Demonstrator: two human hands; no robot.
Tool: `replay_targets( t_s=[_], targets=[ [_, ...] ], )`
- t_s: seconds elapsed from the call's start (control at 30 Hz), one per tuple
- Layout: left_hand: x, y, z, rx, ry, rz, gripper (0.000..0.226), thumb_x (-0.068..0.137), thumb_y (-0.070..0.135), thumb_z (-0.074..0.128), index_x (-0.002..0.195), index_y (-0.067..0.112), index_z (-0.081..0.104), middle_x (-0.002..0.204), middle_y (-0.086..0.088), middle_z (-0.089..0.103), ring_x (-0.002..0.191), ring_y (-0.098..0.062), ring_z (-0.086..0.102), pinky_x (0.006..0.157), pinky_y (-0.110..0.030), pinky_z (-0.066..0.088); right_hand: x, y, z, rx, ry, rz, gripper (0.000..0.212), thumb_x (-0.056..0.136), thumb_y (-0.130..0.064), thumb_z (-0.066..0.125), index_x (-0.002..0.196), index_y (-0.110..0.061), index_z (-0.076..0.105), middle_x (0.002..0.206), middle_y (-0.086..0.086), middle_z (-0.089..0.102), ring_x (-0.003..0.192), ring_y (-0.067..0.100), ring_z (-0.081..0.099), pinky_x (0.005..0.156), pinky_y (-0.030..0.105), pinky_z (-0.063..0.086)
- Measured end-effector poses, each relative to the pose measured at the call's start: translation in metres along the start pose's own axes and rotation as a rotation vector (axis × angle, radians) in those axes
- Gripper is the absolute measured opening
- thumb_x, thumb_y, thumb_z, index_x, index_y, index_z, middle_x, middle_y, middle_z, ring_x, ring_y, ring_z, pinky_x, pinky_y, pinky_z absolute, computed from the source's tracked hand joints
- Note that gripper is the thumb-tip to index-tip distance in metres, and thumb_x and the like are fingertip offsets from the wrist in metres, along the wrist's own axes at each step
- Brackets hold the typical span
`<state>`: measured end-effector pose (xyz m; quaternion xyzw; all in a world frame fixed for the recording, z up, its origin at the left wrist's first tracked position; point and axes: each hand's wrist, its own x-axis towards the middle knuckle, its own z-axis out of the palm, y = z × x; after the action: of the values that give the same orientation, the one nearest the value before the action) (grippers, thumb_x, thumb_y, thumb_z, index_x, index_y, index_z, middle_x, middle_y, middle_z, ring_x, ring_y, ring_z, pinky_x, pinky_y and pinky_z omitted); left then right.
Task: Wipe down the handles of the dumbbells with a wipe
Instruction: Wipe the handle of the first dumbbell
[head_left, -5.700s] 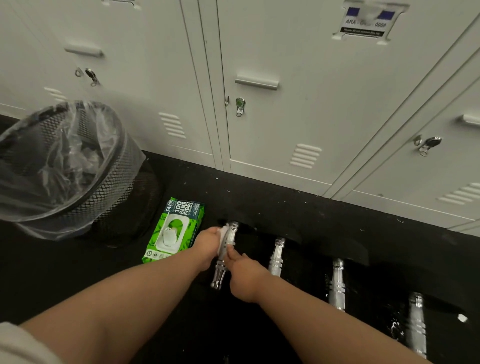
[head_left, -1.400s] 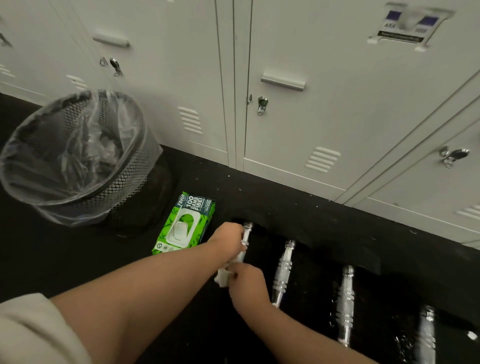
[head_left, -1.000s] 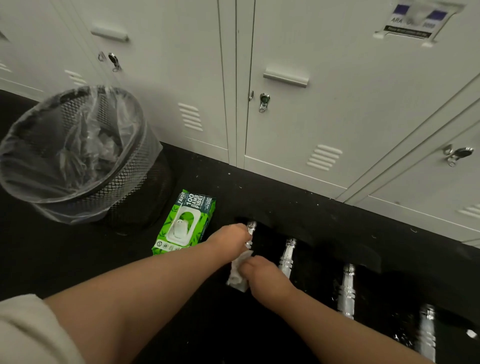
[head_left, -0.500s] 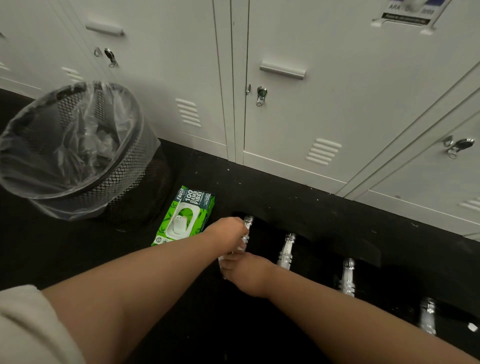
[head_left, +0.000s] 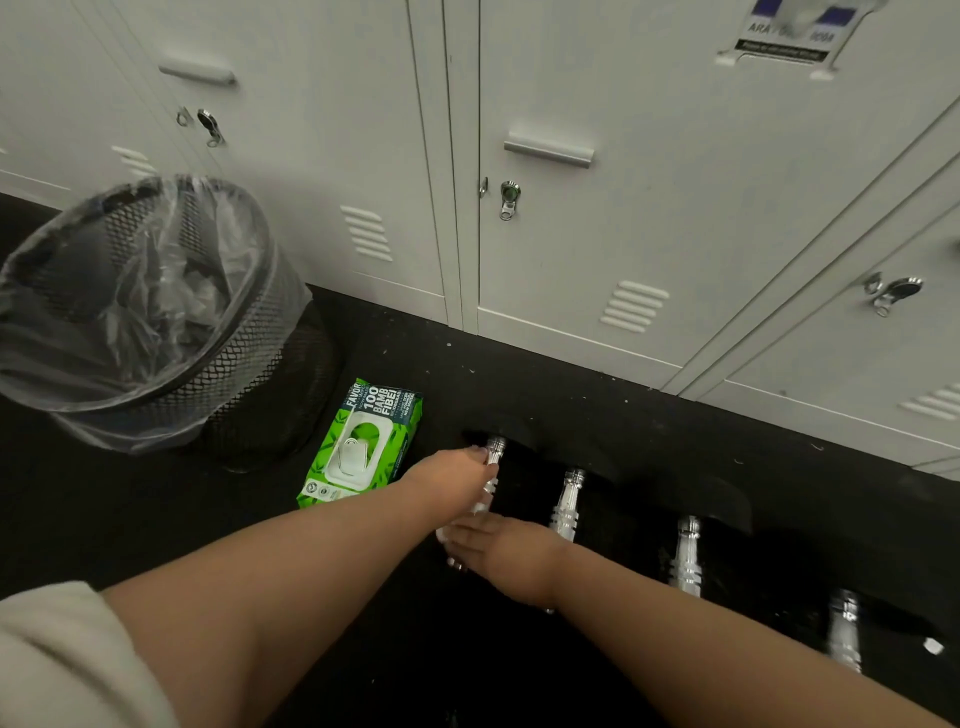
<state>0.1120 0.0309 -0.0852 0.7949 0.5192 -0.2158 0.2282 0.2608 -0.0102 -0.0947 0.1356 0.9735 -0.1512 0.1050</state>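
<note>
On floor by lockers (head_left: 649, 156): L hand (head_left: 452, 480) grips wipe (head_left: 480, 506) round dumbbell handle (head_left: 493, 457); R hand (head_left: 506, 558) steadies it, fingers straight.

Light is even on the pale lockers (head_left: 649, 156) from 10 to 2 o'clock; the black floor (head_left: 130, 519) is dim. Chrome dumbbell handles (head_left: 566, 506) glint, blurred at 4 o'clock. Edges bow outward.

A row of pale grey lockers (head_left: 597, 208) lines the back, each door with a handle, latch and vent slots. Below them runs a black, speckled floor (head_left: 130, 519). Left of the lockers stands a mesh bin (head_left: 249, 358) with a clear liner, seemingly holding crumpled scraps.
</note>
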Motion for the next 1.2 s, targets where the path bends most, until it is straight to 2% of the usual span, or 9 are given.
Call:
replay_targets(
  t_s=[0.07, 0.2, 0.37, 0.47, 0.53, 0.73, 0.83, 1.0, 1.2],
  targets=[
    [-0.001, -0.001, 0.002, -0.049, -0.007, 0.019, 0.042, 0.098, 0.022, 0.041, 0.138, 0.009, 0.042, 0.147, -0.011, 0.037, 0.142, -0.029, 0.029, 0.11, -0.041, 0.035, -0.003, 0.0, 0.002, 0.011, 0.044, 0.104, 0.05, 0.094, -0.016, 0.035, 0.143, -0.004, 0.036, 0.149, 0.012, 0.038, 0.14, 0.03, 0.032, 0.113, 0.038, 0.03],
    [-0.01, -0.002, 0.011, -0.425, 0.173, -0.076, 0.045, 0.099, 0.019, 0.043, 0.145, 0.019, 0.04, 0.157, -0.003, 0.027, 0.143, -0.015, 0.03, 0.113, -0.019, 0.023, -0.004, -0.014, 0.01, 0.187, 0.253, 0.395, 0.052, 0.088, -0.011, 0.045, 0.14, -0.01, 0.044, 0.136, 0.009, 0.045, 0.12, 0.028, 0.044, 0.096, 0.035, 0.05],
    [-0.018, -0.002, 0.017, -0.701, 0.257, -0.157, 0.042, 0.098, 0.02, 0.048, 0.14, 0.017, 0.047, 0.147, -0.005, 0.045, 0.136, -0.012, 0.041, 0.108, -0.013, 0.026, 0.018, -0.023, 0.016, 0.663, 0.46, 0.782, 0.036, 0.09, -0.015, 0.046, 0.123, -0.026, 0.053, 0.113, 0.003, 0.051, 0.095, 0.015, 0.05, 0.079, 0.021, 0.045],
    [-0.019, -0.003, 0.011, -0.724, 0.27, -0.193, 0.04, 0.096, 0.026, 0.052, 0.136, 0.02, 0.053, 0.136, -0.004, 0.058, 0.125, -0.012, 0.054, 0.098, -0.012, 0.034, 0.031, -0.01, -0.001, 0.938, 0.674, 1.175, 0.025, 0.095, -0.018, 0.046, 0.109, -0.01, 0.065, 0.107, 0.006, 0.056, 0.091, 0.018, 0.055, 0.074, 0.019, 0.037],
    [-0.02, -0.004, 0.01, -0.707, 0.214, -0.167, 0.048, 0.091, 0.024, 0.06, 0.138, 0.022, 0.05, 0.14, -0.005, 0.054, 0.129, -0.014, 0.051, 0.103, -0.014, 0.034, 0.036, 0.009, -0.009, 1.089, 0.63, 1.322, 0.025, 0.093, -0.015, 0.051, 0.107, -0.006, 0.069, 0.109, 0.009, 0.063, 0.098, 0.023, 0.061, 0.079, 0.023, 0.045],
    [-0.018, 0.0, 0.007, -0.518, 0.116, -0.125, 0.071, 0.087, 0.013, 0.061, 0.15, 0.019, 0.028, 0.157, -0.009, 0.026, 0.137, -0.021, 0.041, 0.111, -0.023, 0.034, 0.034, -0.016, 0.002, 1.258, 0.412, 1.298, 0.018, 0.084, -0.01, 0.06, 0.079, 0.002, 0.072, 0.075, 0.015, 0.067, 0.07, 0.022, 0.059, 0.065, 0.03, 0.046],
    [-0.018, 0.002, 0.005, -0.462, 0.098, -0.125, 0.075, 0.086, 0.014, 0.062, 0.151, 0.019, 0.024, 0.158, -0.008, 0.023, 0.134, -0.024, 0.044, 0.108, -0.028, 0.038, 0.031, -0.029, 0.007, 1.299, 0.199, 1.261, 0.028, 0.085, -0.001, 0.05, 0.059, -0.009, 0.055, 0.065, 0.007, 0.056, 0.06, 0.016, 0.05, 0.057, 0.027, 0.043],
    [-0.017, 0.006, 0.005, -0.447, 0.105, -0.121, 0.069, 0.09, 0.019, 0.058, 0.151, 0.019, 0.025, 0.158, -0.01, 0.023, 0.139, -0.025, 0.038, 0.112, -0.025, 0.032, 0.03, -0.001, -0.014, 1.858, 0.548, 1.249, 0.033, 0.08, 0.016, 0.036, 0.069, -0.002, 0.062, 0.068, 0.017, 0.059, 0.06, 0.026, 0.054, 0.058, 0.032, 0.044],
    [-0.014, 0.011, 0.001, -0.376, 0.08, -0.145, 0.073, 0.089, 0.016, 0.059, 0.151, 0.018, 0.022, 0.158, -0.011, 0.023, 0.136, -0.026, 0.041, 0.11, -0.028, 0.036, 0.025, -0.017, -0.012, 1.987, 0.296, 1.271, 0.034, 0.086, 0.013, 0.037, 0.069, -0.002, 0.061, 0.066, 0.011, 0.061, 0.056, 0.02, 0.056, 0.052, 0.026, 0.048]
  ],
)
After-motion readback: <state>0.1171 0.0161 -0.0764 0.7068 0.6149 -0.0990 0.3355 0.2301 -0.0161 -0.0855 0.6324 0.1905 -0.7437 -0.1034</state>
